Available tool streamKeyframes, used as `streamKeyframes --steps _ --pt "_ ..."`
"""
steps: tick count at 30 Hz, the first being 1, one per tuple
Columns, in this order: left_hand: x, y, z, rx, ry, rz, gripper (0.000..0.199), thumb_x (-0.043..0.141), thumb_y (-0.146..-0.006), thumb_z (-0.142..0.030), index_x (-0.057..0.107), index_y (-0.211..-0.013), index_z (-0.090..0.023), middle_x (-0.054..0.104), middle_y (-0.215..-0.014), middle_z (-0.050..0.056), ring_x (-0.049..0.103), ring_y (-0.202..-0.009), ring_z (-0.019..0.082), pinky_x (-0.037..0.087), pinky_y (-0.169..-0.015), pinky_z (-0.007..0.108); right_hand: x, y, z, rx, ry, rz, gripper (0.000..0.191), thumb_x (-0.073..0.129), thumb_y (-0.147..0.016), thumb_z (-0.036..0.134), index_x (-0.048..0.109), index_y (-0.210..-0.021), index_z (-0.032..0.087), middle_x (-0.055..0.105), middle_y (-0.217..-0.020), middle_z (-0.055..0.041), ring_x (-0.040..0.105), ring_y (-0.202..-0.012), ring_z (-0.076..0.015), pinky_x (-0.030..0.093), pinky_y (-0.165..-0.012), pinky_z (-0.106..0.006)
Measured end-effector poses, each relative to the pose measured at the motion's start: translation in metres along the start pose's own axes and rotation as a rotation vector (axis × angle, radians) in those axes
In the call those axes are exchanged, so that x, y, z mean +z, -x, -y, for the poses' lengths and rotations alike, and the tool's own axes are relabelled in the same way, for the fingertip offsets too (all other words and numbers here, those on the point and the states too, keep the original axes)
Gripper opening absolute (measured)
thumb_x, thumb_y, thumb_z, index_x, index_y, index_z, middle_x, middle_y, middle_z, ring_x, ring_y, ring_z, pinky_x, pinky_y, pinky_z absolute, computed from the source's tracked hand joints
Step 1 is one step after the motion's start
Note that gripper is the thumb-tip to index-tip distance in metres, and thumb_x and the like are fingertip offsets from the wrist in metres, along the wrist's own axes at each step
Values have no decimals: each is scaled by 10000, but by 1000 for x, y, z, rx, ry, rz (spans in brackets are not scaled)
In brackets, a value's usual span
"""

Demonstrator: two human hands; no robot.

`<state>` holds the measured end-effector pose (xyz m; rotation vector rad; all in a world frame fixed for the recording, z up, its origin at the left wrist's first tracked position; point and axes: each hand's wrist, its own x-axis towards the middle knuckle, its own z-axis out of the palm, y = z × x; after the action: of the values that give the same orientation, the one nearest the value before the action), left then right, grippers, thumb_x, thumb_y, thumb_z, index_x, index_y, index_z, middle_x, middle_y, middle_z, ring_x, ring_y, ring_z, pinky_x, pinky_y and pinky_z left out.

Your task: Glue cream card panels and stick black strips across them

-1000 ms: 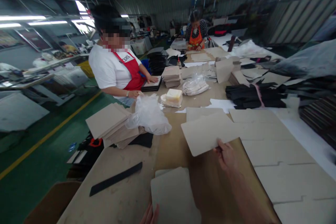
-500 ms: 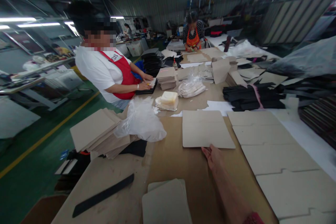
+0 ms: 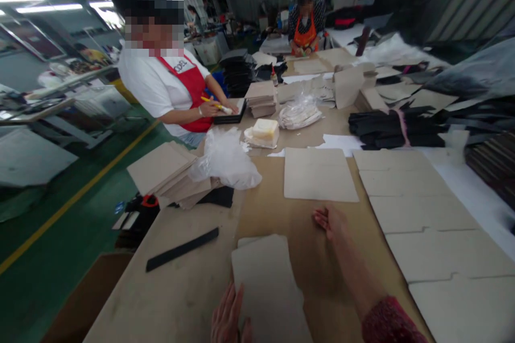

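My left hand [image 3: 230,315] is at the bottom edge of the view. Its fingers are stretched out along the left edge of a small stack of grey cardboard pieces [image 3: 267,284], not closed round it. Over the brown table covering, my right hand [image 3: 328,222] has its fingers curled in, with nothing visible in them. Just beyond it lies a single flat cardboard panel [image 3: 319,174] with rounded corners, apart from the fingers. A row of overlapping cardboard panels [image 3: 438,217] runs down the right side of the table.
A black strip [image 3: 183,249] lies on the left. Stacked cardboard [image 3: 163,169], a clear plastic bag [image 3: 229,158] and a yellowish block [image 3: 263,133] stand farther off. Black strips [image 3: 396,128] are bundled at right. A co-worker in a red apron [image 3: 193,83] holds a yellow-handled brush.
My right hand has drawn back from the far cardboard panel and curled its fingers. My left hand has come into view at the near stack. The camera view has tilted down.
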<state>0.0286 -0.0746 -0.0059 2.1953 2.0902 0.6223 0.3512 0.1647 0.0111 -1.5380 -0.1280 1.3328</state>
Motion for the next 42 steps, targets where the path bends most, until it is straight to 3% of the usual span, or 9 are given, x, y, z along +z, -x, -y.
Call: streamKeyframes --steps 4,7,11,13,15,29,35,39,42 --pt "-10 3 -9 30 5 126 645 431 -922 -219 258 -1542 -267 478 -1491 107 430 -1387 282 416 -1069 507 -41 60 -41 -27 275 108 124 625 -801 298 614 -801 174 706 -732 -48 617 -556 -118 469 -474 -196" --pt "-13 1 -14 25 45 170 629 431 -921 -221 282 -1533 -224 454 -1506 119 383 -1417 272 370 -1108 493 -58 110 -78 -63 449 198 188 679 -731 327 686 -845 178 728 -839 -76 663 -737 -193 533 -636 -291" --pt "-15 -1 -17 21 67 177 645 464 -911 -235 281 -1529 -220 436 -1519 120 366 -1422 278 361 -1102 494 -58 149 -120 -450 791 292 404 620 -782 420 696 -1080 159 674 -1181 -148 596 -1121 -284 435 -1028 -452" --pt "-14 -1 -16 27 71 171 657 479 -904 -232 278 -1530 -223 434 -1521 119 360 -1424 279 356 -1104 489 -53 157 -133 -647 988 300 494 516 -860 449 647 -1203 118 616 -1279 -194 551 -1196 -308 390 -1075 -485" --pt "-13 0 -15 35 69 166 659 486 -902 -235 280 -1529 -221 432 -1522 121 355 -1426 281 349 -1106 488 -50 160 -140 -745 1119 265 533 466 -890 436 605 -1269 89 573 -1333 -220 505 -1254 -326 373 -1090 -497" --pt "-9 1 -16 26 76 147 677 512 -886 -241 287 -1524 -216 435 -1520 125 354 -1425 290 352 -1093 496 -50 175 -160 -919 1316 161 544 348 -958 343 531 -1332 -7 513 -1394 -269 475 -1306 -343 406 -1080 -474" --pt "-11 0 -16 28 71 148 692 521 -872 -222 287 -1523 -212 444 -1515 124 361 -1422 286 351 -1101 492 -49 190 -150 -1104 1287 151 477 348 -979 343 572 -1262 30 489 -1408 -256 434 -1311 -353 401 -1052 -504" --pt "-12 0 -16 39 68 156 681 515 -882 -220 284 -1523 -200 442 -1517 126 351 -1429 282 348 -1103 487 -42 197 -132 -1070 1203 203 359 384 -993 382 650 -938 149 658 -1021 -151 591 -940 -253 468 -857 -389" --pt "-12 -1 -16 38 59 156 654 501 -896 -231 297 -1517 -194 449 -1510 128 352 -1428 286 360 -1088 490 -37 195 -120 -942 1207 294 363 397 -991 404 571 -743 204 614 -764 -55 551 -700 -177 410 -672 -294"
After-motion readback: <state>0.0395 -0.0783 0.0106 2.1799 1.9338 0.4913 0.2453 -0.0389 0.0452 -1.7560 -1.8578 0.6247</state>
